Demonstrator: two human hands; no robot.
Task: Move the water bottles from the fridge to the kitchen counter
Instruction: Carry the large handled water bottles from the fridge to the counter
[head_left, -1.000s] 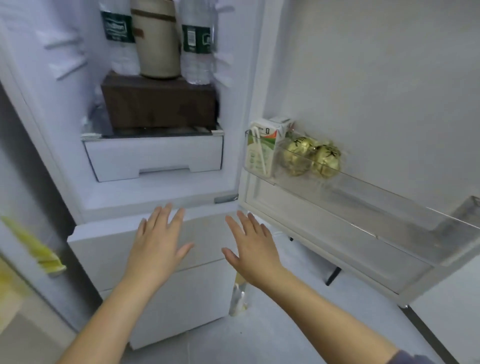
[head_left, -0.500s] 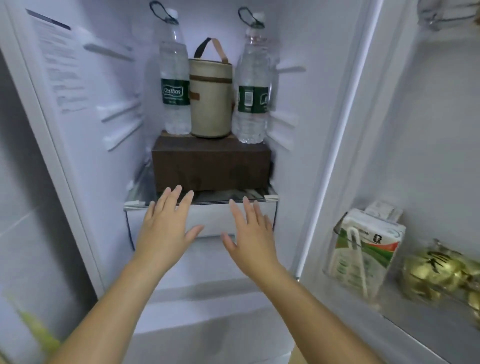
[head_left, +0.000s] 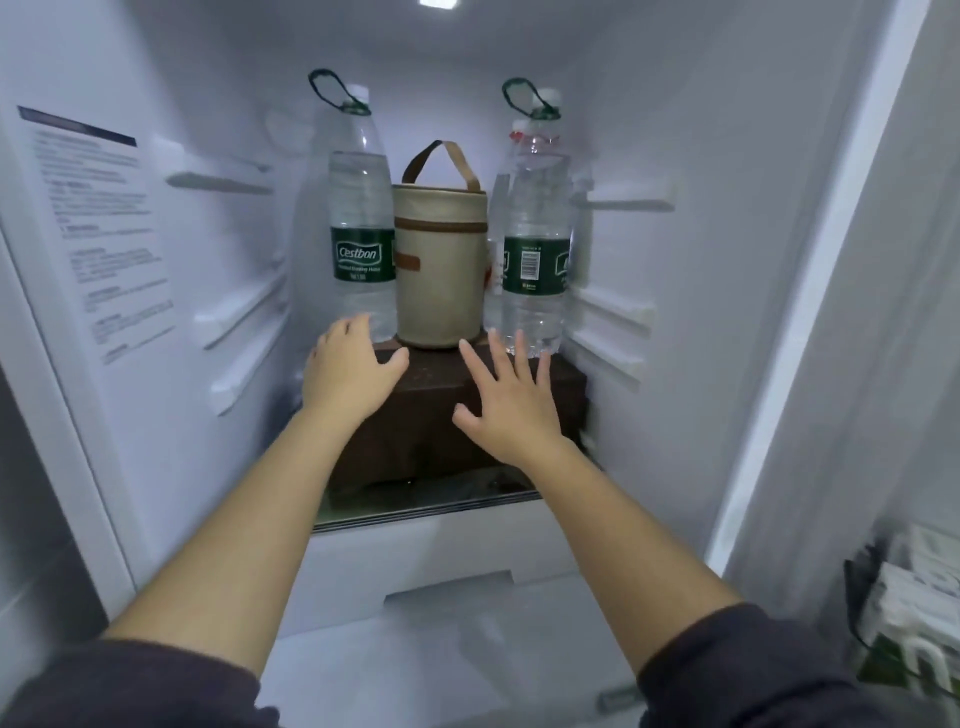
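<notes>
Reach step, likely. Clear plastic green-labelled water bottles were stood at dark brown box ends. Left hand loose, right hand spread; nothing was held. Next: bottles need gripping.

In front of me: a beige zip pouch standing upright on a dark brown box, plus a blurry carton in the door.

Two clear water bottles, left and right, green labels, upright in fridge.
</notes>
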